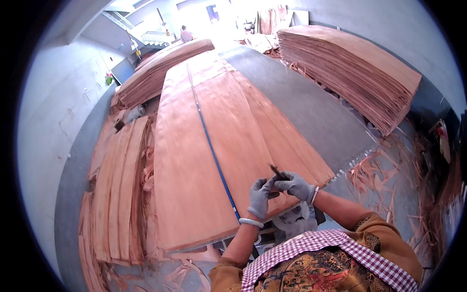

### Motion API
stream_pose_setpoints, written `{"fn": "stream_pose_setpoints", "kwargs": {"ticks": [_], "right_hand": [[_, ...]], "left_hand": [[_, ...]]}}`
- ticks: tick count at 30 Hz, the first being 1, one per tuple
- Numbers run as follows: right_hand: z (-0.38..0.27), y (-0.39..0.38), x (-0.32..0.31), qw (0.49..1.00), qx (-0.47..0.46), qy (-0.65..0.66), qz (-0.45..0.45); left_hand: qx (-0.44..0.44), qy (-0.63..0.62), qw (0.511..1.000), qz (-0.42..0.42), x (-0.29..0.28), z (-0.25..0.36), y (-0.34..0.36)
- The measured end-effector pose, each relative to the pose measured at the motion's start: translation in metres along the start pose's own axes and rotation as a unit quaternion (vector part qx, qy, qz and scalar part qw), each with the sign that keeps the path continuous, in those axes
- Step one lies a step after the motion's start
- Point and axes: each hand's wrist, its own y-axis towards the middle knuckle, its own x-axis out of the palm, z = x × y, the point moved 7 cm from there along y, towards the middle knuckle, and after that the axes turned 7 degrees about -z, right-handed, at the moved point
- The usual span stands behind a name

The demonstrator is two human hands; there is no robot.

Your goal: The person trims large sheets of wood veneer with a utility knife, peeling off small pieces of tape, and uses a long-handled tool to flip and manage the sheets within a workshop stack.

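Note:
Long reddish-brown wood veneer sheets [194, 160] lie on a grey table [311, 112], stretching away from me. A thin blue strip [214, 155] runs lengthwise between two of the sheets. Both my hands wear grey gloves and meet over the near end of the right sheet. My right hand [296, 186] pinches a small dark tool [278, 172] whose tip points up and away. My left hand [260, 197] touches the right hand's fingers at the tool's base, just right of the blue strip.
A tall stack of veneer [355, 68] stands at the right, another stack [155, 73] at the far left. Narrow veneer strips [116, 194] pile up left of the table. Scraps [389, 180] litter the floor at right. A person [186, 34] stands far back.

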Motion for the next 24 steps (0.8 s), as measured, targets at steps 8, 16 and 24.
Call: {"fn": "stream_pose_setpoints", "kwargs": {"ticks": [8, 16, 24], "right_hand": [[0.02, -0.011, -0.023, 0.995, 0.033, -0.076, 0.056], [0.016, -0.022, -0.017, 0.996, 0.032, -0.057, 0.063], [0.03, -0.022, -0.016, 0.997, 0.061, -0.029, 0.032]], "left_hand": [[-0.036, -0.042, 0.998, -0.018, 0.007, -0.005, 0.005], [-0.019, -0.078, 0.996, -0.044, 0.012, -0.012, -0.001], [0.007, -0.072, 0.996, -0.047, 0.014, -0.013, -0.012]]}}
